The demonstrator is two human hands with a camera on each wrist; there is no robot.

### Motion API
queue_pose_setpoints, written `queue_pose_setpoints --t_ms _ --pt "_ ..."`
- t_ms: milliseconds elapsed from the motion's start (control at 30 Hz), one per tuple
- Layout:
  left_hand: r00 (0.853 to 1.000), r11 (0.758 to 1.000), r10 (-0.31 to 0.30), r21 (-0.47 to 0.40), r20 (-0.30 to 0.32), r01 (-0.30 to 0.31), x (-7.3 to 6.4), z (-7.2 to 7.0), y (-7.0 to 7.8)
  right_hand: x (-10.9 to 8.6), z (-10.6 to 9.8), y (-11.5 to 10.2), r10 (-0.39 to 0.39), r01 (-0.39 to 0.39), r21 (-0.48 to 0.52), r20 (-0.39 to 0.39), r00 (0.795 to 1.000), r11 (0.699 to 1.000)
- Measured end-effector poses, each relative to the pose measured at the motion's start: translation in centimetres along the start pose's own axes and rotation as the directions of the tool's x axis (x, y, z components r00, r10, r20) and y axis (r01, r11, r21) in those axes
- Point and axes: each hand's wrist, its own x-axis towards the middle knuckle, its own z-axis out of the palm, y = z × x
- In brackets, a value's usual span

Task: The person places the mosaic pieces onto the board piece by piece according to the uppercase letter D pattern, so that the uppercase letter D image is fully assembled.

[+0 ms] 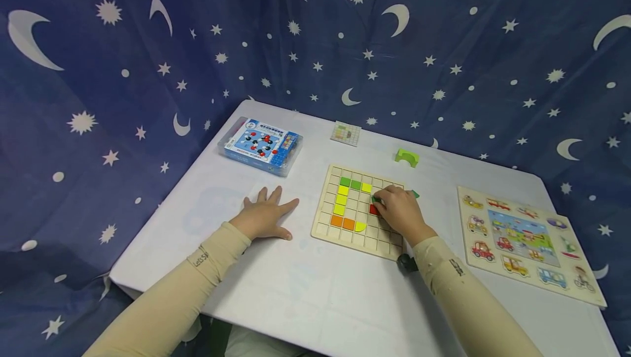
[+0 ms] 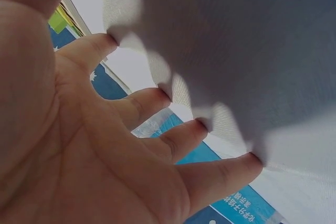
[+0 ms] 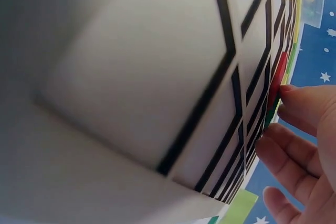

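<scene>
A wooden grid board [image 1: 323,219] lies on the white table, carrying green, yellow, orange and red tiles. My right hand [image 1: 401,212] is over the board's right half, its thumb and fingers pinching a dark green piece [image 1: 376,199] just above a red tile [image 1: 373,209]. In the right wrist view the fingertips meet around that green piece [image 3: 270,115], partly hidden, beside the red tile [image 3: 276,80]. Left of the board, my left hand [image 1: 263,217] rests on the tabletop with fingers spread. The left wrist view shows its fingertips [image 2: 202,125] touching the cloth, holding nothing.
Behind the board are a small pattern card [image 1: 346,133] and a light green arch block [image 1: 407,157]. Another green piece [image 1: 415,194] pokes out past my right hand. A boxed molecule set [image 1: 261,146] lies back left, a vehicle puzzle [image 1: 527,242] at right.
</scene>
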Motion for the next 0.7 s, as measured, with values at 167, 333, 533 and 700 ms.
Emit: queue_pose_setpoints --t_ms 167,333,533,700 --pt "1.0 1.0 0.004 -0.003 0.001 -0.004 0.06 0.07 0.0 -0.32 -0.4 -0.03 0.021 -0.021 0.003 -0.027 0.999 1.0" --pt "1.0 1.0 0.007 -0.004 -0.003 -0.007 0.02 0.08 -0.08 -0.7 -0.5 0.24 0.013 -0.013 0.0 -0.033 0.999 1.0" --pt "1.0 1.0 0.008 -0.006 -0.008 -0.008 0.03 0.2 -0.19 -1.04 -0.07 0.76 -0.028 0.028 -0.014 -0.037 0.999 1.0" --pt "1.0 1.0 0.01 -0.005 -0.013 -0.01 0.07 0.28 -0.34 -0.95 -0.17 0.83 -0.006 0.006 0.001 -0.049 0.999 1.0"
